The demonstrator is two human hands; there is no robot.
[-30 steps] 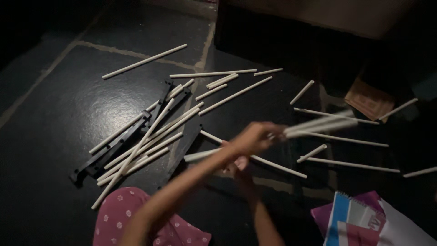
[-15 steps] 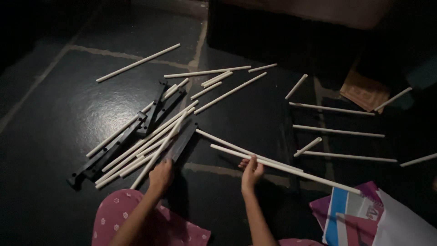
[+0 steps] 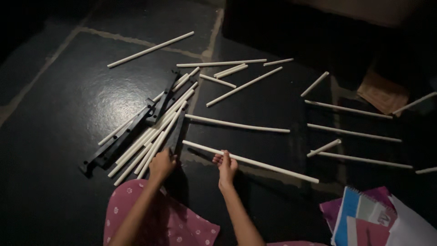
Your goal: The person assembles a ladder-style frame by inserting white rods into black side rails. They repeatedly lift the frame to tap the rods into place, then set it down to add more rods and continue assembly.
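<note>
On the dark stone floor, my right hand [image 3: 226, 167] grips a long white rod [image 3: 268, 164] that runs from centre toward the lower right. My left hand [image 3: 162, 164] rests on the near end of a black slotted rail [image 3: 175, 134], fingers curled over it. A pile of several white rods [image 3: 154, 132] lies across two more black rails [image 3: 119, 141] just left of that hand. Another long white rod [image 3: 236, 124] lies flat above my right hand.
Loose white rods are scattered over the floor: one at the upper left [image 3: 150, 49], several at the right [image 3: 354, 133]. A brown folded paper [image 3: 382, 91] lies at the far right. Colourful notebooks and papers [image 3: 368, 218] sit at the bottom right. My pink dotted clothing [image 3: 177, 223] fills the bottom.
My right hand came down from holding a bundle of rods in the air to gripping a single rod at the floor. My left hand moved left onto the black rail.
</note>
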